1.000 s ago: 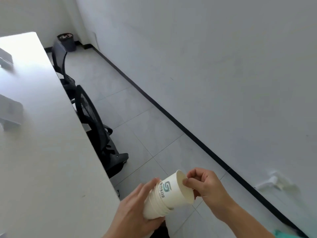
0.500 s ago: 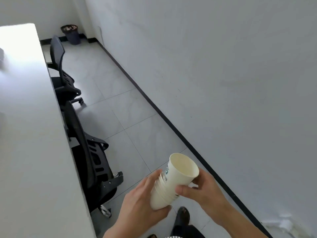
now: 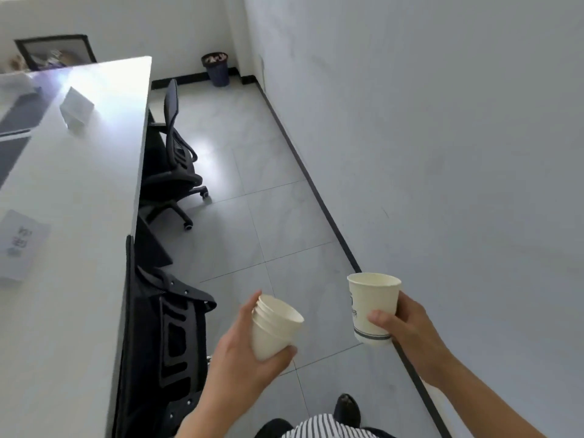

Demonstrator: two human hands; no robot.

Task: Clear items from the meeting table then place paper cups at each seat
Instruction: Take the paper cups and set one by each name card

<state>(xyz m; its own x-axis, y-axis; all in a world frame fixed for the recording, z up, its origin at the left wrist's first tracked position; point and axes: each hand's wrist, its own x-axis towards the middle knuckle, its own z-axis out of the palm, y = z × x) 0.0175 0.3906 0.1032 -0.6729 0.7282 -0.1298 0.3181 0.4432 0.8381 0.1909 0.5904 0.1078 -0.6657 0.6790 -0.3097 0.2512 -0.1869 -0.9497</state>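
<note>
While the person stands in the aisle between the long white meeting table and the pale wall, each hand carries paper cups over the grey tiled floor; the left hand wraps a nested stack of paper cups, thumb across the base and fingers curled up behind the far side, clamped on the lowest cup; the stack tilts with its mouth toward the upper right, several rims showing one inside another, and the topmost cup shows nothing but its pale inner wall. The right hand grips a single paper cup, held upright and well apart from the stack; the thumb presses its near face and the fingers close around the back; a dark band rings its foot and printed marks run down its left side, too small to read; what shows of its inside is bare.

Neither the stack nor the single cup touches the table; both hang to its right, in front of the person's striped clothing and a dark shoe.

On the table stand two folded white name cards, a near name card bearing blurred characters and a far name card in glare; two black office chairs are tucked along the table edge, the near chair close by the left hand, the far chair further along. A dark waste bin sits in the far corner against the wall, holding something pale and crumpled that cannot be told apart.
</note>
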